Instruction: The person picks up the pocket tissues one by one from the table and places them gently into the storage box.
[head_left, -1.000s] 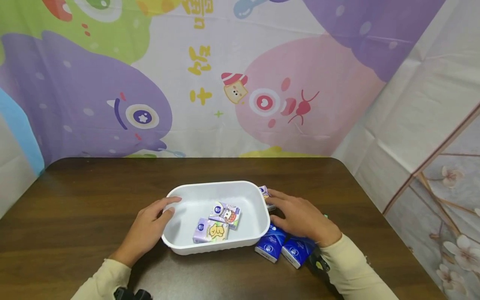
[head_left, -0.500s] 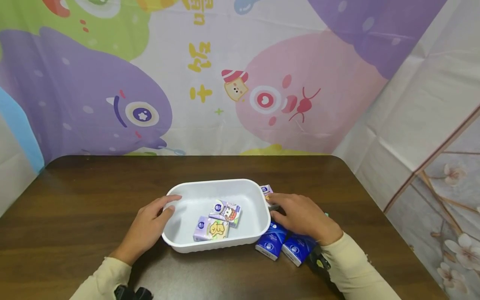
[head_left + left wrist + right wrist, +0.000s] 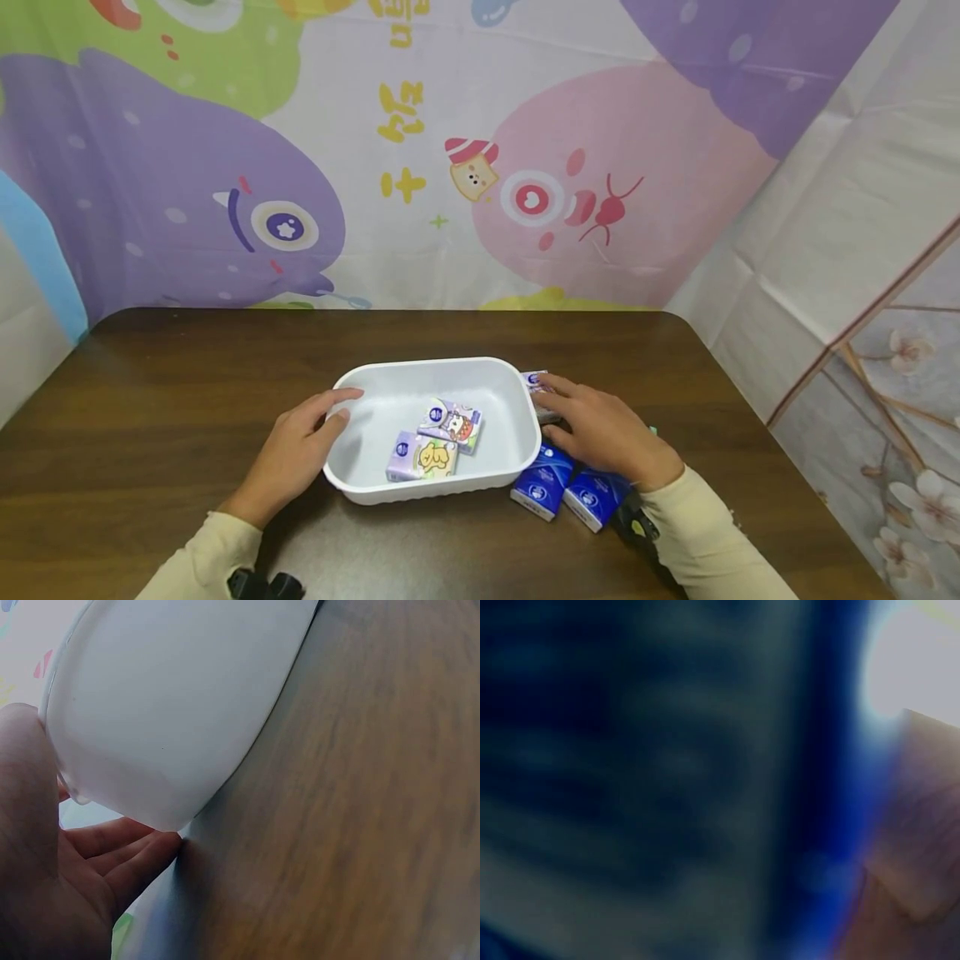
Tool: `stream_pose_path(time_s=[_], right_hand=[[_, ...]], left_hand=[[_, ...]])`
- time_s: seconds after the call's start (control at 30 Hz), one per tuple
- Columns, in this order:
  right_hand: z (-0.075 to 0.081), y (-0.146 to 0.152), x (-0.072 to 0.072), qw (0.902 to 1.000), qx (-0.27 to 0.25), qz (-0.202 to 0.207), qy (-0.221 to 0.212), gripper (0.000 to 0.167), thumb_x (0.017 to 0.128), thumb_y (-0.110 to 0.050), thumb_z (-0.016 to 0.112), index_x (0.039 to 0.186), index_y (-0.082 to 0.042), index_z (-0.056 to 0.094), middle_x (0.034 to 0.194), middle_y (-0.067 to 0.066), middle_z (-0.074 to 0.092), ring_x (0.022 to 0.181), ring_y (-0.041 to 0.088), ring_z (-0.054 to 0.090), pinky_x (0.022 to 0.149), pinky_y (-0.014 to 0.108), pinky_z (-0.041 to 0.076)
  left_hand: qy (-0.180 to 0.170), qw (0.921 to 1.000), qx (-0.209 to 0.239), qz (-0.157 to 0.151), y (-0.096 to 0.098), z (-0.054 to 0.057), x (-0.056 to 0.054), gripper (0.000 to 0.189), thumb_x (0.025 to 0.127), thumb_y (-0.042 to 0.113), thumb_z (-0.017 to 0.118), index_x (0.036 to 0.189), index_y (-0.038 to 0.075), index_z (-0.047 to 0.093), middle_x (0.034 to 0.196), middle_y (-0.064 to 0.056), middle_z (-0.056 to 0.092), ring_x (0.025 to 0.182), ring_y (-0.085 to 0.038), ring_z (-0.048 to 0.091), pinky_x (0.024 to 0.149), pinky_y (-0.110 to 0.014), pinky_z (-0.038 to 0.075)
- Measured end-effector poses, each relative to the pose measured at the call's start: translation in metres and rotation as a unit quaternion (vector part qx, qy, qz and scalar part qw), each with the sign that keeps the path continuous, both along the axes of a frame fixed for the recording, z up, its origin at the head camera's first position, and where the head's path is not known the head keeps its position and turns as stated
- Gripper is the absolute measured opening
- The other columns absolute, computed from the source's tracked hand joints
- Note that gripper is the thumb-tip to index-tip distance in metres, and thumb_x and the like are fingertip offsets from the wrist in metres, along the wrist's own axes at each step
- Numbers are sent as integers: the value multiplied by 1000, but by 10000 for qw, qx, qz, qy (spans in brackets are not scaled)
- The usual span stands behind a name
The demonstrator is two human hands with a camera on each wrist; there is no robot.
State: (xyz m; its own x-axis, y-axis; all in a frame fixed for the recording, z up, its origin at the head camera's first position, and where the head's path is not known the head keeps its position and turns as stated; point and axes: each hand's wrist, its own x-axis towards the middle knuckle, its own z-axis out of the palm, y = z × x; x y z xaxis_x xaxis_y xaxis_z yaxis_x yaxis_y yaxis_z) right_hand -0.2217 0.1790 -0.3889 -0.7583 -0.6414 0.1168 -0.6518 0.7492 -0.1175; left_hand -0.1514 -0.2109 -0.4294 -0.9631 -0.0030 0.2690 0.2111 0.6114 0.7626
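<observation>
My left hand [image 3: 300, 446] holds the left end of a white plastic basin [image 3: 341, 486], index finger and thumb over the rim. In the left wrist view, other fingers [image 3: 142, 859] lie against its outer wall. Two purple cartoon-printed tissue packs [image 3: 423, 460] lie in the basin, one overlapping the other. Beyond its right end sits another printed tissue pack [image 3: 538, 383], partly hidden by my right hand [image 3: 600, 429]. The right fingers reach over this pack, fairly straight, with the thumb lower down. Two blue tissue packs [image 3: 542, 483] lie below that hand, the right one partly covered.
The brown wooden table [image 3: 187, 392] runs back to a cartoon-printed curtain [image 3: 405, 250]. A pale flowered curtain [image 3: 825, 250] hangs along the right side. The right wrist view is mostly a blurred dark blue surface close to the camera.
My right fingers have spread and shifted slightly over the printed pack, which has turned a little beside the basin. My left hand and the basin stay in place.
</observation>
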Motion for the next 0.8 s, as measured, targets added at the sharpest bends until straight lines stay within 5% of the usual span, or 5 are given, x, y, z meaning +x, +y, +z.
stream_pose_path(time_s=[0.53,0.8], right_hand=[[-1,0,-3,9999,-74,-29,139,35,90,-35,74,118,-13,74,131,5,65,119,26,63,94,46,52],[-5,0,-5,9982,-168,28,572,23,91,-33,75,105,-15,72,106,-2,69,87,16,66,76,38,57]], left_hand=[[-37,10000,3,-2,0,1,1,30,102,17,54,129,15,67,135,-13,62,128,-31,52,103,-52,38],[-42,10000,12,-11,0,2,1,30,102,17,54,130,15,67,135,-13,61,129,-31,52,103,-51,38]])
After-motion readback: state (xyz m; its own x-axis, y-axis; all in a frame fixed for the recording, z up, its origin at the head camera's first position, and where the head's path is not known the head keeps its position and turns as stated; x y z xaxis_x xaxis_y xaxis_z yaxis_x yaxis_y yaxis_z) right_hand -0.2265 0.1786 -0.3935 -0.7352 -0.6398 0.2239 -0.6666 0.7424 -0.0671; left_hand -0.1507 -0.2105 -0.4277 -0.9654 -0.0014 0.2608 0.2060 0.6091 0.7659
